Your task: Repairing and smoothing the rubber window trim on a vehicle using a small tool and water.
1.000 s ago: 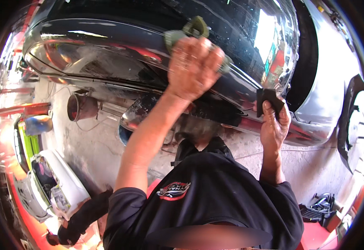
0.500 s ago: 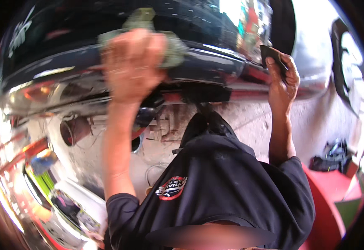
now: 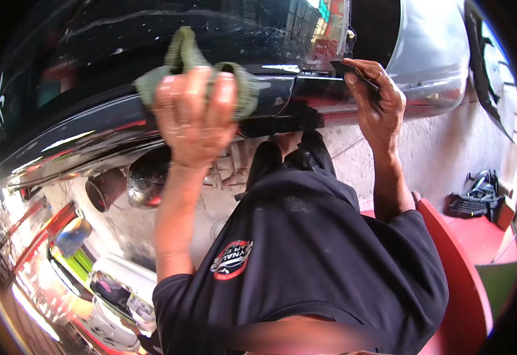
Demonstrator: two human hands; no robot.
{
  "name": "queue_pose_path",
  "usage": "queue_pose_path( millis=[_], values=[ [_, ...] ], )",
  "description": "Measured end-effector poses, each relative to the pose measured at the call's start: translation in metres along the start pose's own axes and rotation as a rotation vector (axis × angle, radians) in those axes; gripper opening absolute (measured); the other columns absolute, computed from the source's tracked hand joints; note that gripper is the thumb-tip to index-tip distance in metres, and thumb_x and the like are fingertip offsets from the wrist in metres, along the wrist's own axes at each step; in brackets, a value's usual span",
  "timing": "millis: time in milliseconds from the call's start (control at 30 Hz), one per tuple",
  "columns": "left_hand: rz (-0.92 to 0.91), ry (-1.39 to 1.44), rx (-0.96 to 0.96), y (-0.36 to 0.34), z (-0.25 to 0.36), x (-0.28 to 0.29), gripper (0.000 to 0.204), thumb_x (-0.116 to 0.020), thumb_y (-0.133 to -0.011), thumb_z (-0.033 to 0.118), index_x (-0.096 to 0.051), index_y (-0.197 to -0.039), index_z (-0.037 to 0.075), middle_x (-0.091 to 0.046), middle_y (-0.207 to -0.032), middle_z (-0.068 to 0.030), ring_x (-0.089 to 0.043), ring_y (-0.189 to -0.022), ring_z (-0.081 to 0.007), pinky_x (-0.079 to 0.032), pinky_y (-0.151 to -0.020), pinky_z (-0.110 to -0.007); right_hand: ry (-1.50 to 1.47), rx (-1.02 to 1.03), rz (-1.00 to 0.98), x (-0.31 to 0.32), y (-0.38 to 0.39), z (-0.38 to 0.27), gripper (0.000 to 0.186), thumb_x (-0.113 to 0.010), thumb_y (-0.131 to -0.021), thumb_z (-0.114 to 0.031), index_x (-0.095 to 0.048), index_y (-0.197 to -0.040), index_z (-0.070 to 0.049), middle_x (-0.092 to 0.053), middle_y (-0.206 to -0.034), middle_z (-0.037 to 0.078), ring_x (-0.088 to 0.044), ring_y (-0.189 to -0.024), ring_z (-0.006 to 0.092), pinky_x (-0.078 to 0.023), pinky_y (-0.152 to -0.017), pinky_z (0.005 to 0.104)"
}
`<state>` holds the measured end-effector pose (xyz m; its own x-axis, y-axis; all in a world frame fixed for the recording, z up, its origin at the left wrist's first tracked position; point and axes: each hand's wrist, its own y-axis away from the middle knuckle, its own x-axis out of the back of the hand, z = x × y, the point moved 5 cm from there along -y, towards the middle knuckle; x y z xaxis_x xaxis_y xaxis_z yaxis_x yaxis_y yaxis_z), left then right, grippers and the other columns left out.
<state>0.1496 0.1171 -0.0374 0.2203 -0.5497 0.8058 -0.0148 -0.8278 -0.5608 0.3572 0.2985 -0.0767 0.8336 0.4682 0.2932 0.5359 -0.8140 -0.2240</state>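
Observation:
A dark, glossy car panel [image 3: 110, 65], wet with drops, stretches across the top of the view. My left hand [image 3: 196, 115] is closed over a crumpled green cloth [image 3: 240, 89] against the panel's lower part; the fingers are slightly smeared by motion. One end of the cloth sticks up past my fingertips. To the right, my right hand [image 3: 379, 97] pinches a small, folded dark sheet, like sandpaper [image 3: 346, 70], between thumb and fingers. It is held close to the panel's edge; whether it touches cannot be made out.
A silver-grey car part [image 3: 433, 59] curves away at the right. Below the car stand a bucket [image 3: 105, 189] and a dark rounded shiny object [image 3: 147, 180]. A red surface [image 3: 453, 260] lies lower right, with a black bag-like item [image 3: 477, 198] near it. Lower left is cluttered with a white crate [image 3: 113, 325].
The view has shifted, with the car further left in it. My left hand and the cloth have moved nearer to me along the panel. My right hand still pinches the dark sheet.

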Motion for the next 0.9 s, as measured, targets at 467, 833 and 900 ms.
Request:
queue_pose_path(
  millis=[467, 833, 900],
  values=[
    [-0.097, 0.075, -0.006, -0.016, 0.08, -0.04, 0.031, -0.072, -0.088, 0.02, -0.059, -0.117, 0.02, -0.059, -0.123, -0.0098, -0.061, -0.107, -0.0294, -0.052, -0.098, -0.049, -0.124, 0.029, -0.395, 0.016, -0.044, 0.027, 0.024, -0.072, -0.09, 0.007, -0.074, -0.113, 0.002, -0.072, -0.092, 0.01, -0.062, -0.08, 0.017, -0.049, -0.072, 0.0271],
    [0.174, -0.464, 0.355, 0.03, -0.179, 0.108, 0.027, -0.071, -0.094, 0.019, -0.062, -0.113, 0.002, -0.07, -0.107, -0.0155, -0.069, -0.094, -0.0352, -0.054, -0.087, -0.046, -0.159, 0.331, -0.671, -0.035, -0.047, 0.002, 0.055, -0.072, -0.069, 0.008, -0.071, -0.122, -0.006, -0.068, -0.102, 0.009, -0.062, -0.091, 0.0281, -0.051, -0.081, 0.0395],
    [0.214, -0.477, 0.409, 0.041, -0.211, 0.116, 0.028, -0.071, -0.093, 0.019, -0.061, -0.113, 0.001, -0.071, -0.107, -0.0162, -0.069, -0.093, -0.0354, -0.055, -0.087, -0.045, -0.157, 0.356, -0.664, -0.046, -0.045, -0.004, 0.053, -0.072, -0.071, 0.006, -0.07, -0.123, -0.006, -0.068, -0.102, 0.009, -0.062, -0.091, 0.0273, -0.051, -0.082, 0.0393]
  ],
)
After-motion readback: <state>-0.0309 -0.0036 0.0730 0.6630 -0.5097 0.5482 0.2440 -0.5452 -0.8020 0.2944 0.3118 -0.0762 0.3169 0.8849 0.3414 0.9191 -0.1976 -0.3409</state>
